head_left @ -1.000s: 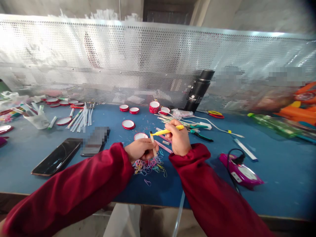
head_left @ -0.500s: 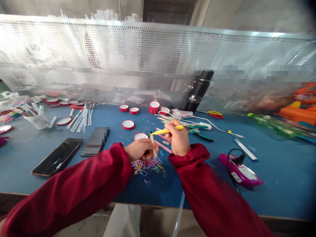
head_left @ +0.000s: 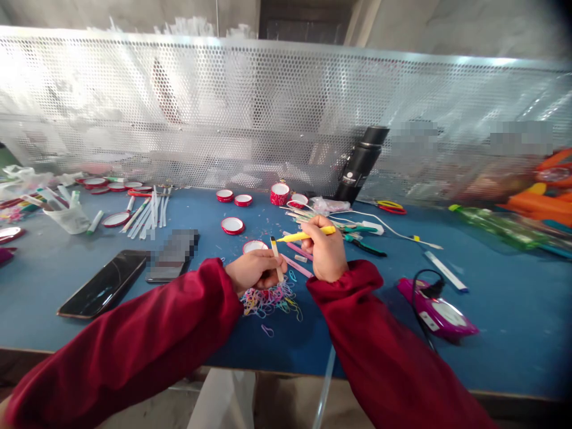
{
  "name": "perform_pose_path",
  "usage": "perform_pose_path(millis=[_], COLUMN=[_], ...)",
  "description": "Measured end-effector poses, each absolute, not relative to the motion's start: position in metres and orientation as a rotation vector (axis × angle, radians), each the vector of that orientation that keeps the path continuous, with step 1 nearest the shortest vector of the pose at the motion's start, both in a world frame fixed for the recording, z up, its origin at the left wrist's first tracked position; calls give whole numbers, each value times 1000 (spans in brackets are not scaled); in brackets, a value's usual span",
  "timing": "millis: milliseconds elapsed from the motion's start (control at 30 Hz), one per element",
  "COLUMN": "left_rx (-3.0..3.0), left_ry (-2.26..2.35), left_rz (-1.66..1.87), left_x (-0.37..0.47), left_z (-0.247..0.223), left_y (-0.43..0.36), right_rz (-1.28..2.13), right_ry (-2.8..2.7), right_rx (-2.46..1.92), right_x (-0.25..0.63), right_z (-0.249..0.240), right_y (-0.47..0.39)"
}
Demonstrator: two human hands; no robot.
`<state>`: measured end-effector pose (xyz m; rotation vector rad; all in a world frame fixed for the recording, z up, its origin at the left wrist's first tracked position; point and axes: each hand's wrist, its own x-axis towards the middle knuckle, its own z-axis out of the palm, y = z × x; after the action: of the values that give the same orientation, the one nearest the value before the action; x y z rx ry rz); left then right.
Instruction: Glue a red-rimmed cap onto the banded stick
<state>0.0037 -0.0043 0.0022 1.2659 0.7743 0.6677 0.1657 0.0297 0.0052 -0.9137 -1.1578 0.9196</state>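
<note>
My left hand point(head_left: 255, 269) pinches a thin pale stick point(head_left: 276, 262) with a black upper end, held nearly upright. In my right hand point(head_left: 325, 250) is a yellow pen point(head_left: 308, 233), gripped near its middle and pointing left. Its tip is close to the stick's dark end; whether they touch is too small to tell. Below my left hand lies a pile of small colourful loops point(head_left: 268, 302), with one purple loop point(head_left: 267, 330) apart from it. Pink sticks point(head_left: 297, 266) rest between my hands, and a round red-rimmed lid point(head_left: 255, 246) sits just behind my left hand.
Two phones point(head_left: 105, 285) lie left of my left arm. Behind are red tins point(head_left: 279, 193), a black bottle point(head_left: 361, 164) and green-handled pliers point(head_left: 365, 245). A purple device point(head_left: 440, 310) with a cable is on the right, a white cup of pens point(head_left: 71, 217) on the left.
My right hand has shifted slightly right with the yellow pen, whose tip has drawn a little away from the stick. My left hand and the stick have hardly moved.
</note>
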Motion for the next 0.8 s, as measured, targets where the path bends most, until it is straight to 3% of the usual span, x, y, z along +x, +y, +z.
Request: perform_pose_path(millis=[800], left_rx=[1256], left_ry=[768], left_rz=[684], left_x=[4], left_z=[2], left_y=[-4], right_rz=[891], right_ry=[-1195], right_rx=[-934], right_x=[166], right_z=[5], right_y=[29])
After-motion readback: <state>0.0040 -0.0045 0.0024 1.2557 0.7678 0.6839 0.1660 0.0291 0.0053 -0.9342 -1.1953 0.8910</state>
